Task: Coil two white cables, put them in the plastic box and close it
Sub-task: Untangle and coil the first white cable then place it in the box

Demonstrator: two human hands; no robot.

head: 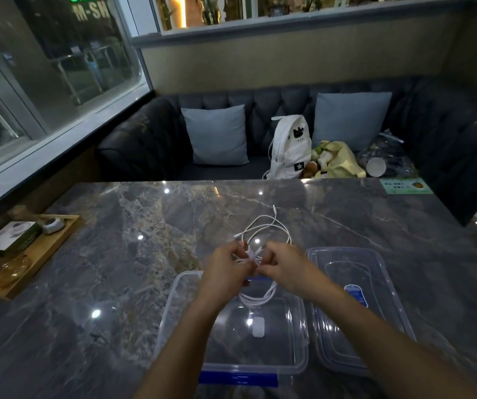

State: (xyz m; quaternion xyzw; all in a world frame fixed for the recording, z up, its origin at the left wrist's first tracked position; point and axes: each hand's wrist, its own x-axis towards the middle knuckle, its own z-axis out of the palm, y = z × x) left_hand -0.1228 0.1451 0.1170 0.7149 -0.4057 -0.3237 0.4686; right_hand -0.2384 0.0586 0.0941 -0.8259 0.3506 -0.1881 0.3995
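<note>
On grey marble table (116,254), clear plastic box (297,326) facing dark sofa (151,145).

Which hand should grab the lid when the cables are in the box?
Probably the right hand. The lid lies on the table right of the box, on that hand's side. Both hands now hold the cables.
</note>
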